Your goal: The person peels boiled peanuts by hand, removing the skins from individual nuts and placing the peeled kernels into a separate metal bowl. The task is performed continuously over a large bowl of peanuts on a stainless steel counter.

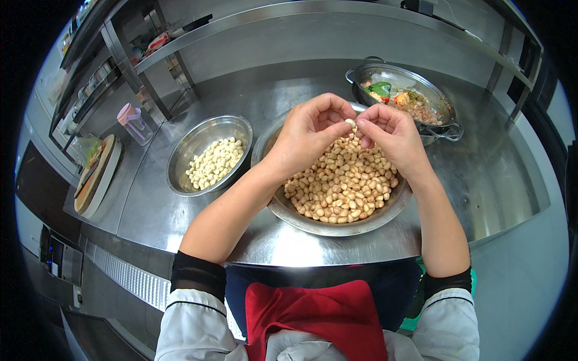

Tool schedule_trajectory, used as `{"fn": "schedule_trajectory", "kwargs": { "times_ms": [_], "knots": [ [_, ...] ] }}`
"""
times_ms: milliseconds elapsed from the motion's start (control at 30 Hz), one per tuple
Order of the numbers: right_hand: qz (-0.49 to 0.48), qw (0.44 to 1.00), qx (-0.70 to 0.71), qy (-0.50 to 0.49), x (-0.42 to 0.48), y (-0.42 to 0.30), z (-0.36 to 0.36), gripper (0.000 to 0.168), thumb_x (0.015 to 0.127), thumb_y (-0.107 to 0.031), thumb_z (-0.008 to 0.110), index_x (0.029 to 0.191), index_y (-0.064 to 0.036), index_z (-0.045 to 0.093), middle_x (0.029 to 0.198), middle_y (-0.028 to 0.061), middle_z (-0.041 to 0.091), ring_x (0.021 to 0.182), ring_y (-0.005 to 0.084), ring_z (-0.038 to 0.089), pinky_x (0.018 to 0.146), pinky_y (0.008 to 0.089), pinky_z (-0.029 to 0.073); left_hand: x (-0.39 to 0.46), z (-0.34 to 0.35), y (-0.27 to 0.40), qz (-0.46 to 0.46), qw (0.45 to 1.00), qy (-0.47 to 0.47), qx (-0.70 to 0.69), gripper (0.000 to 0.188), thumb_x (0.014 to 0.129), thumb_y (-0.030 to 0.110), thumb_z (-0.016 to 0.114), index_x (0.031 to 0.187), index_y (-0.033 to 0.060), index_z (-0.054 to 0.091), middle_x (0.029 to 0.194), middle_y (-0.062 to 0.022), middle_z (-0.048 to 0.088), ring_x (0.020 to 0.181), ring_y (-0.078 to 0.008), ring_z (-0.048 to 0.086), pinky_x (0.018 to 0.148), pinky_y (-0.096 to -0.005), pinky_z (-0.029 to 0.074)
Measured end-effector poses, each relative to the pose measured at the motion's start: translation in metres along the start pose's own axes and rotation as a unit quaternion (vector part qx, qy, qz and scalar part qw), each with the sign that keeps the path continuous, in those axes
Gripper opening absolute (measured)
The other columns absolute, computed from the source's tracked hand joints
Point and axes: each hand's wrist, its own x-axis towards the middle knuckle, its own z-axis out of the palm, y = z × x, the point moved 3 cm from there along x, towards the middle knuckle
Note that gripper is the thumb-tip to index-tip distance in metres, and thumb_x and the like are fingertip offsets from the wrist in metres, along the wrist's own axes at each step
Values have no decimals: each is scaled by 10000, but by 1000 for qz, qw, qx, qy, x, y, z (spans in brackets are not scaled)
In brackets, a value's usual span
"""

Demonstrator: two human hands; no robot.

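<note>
My left hand (316,128) and my right hand (389,133) meet above a large steel bowl (336,229). A pale peeled nut (351,122) is pinched at the left thumb and fingertips. The right thumb and fingertips are closed right beside it; whether they hold a bit of skin cannot be told. Below the hands, many tan, skin-on nuts (343,189), which look like peanuts, fill the large bowl. To its left stands a smaller steel bowl (176,169) with pale peeled nuts (216,162) gathered inside.
Behind the right hand, a two-handled steel pot (422,74) holds food scraps. A pink-lidded bottle (135,124) and round boards (97,180) with a knife on top stand at the left of the steel table (280,243). A steel shelf (289,9) spans the back.
</note>
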Motion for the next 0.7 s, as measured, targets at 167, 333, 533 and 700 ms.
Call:
{"fn": "schedule_trajectory", "kwargs": {
  "times_ms": [167,333,533,700],
  "knots": [
    [-6,1000,-3,1,0,-1,1,78,908,-86,625,901,-9,617,787,9,629,671,58,601,610,184,488,-1,0,1,3,1000,-3,5,169,893,34,638,1050,4,581,1027,-50,624,966,-113,624,885,-250,508],
    [-13,1000,-13,20,-1,-4,4,78,913,-85,615,895,-9,608,783,4,621,673,55,592,613,184,485,0,0,-1,19,1000,4,16,175,894,38,639,1055,2,582,1034,-52,623,974,-118,623,897,-255,506],
    [-26,1000,-12,8,0,-1,1,84,914,-90,619,895,-9,604,794,7,623,679,54,591,616,185,488,1,1,-3,19,1000,1,23,181,898,42,635,1065,1,580,1025,-53,621,976,-127,622,906,-263,502],
    [-24,999,-17,18,-1,-5,4,75,913,-78,617,888,-9,603,792,5,621,678,49,586,612,182,483,-1,4,-2,-25,999,-13,-43,202,922,127,629,1072,2,578,962,-56,625,878,-126,624,804,-255,510]
  ]
}}
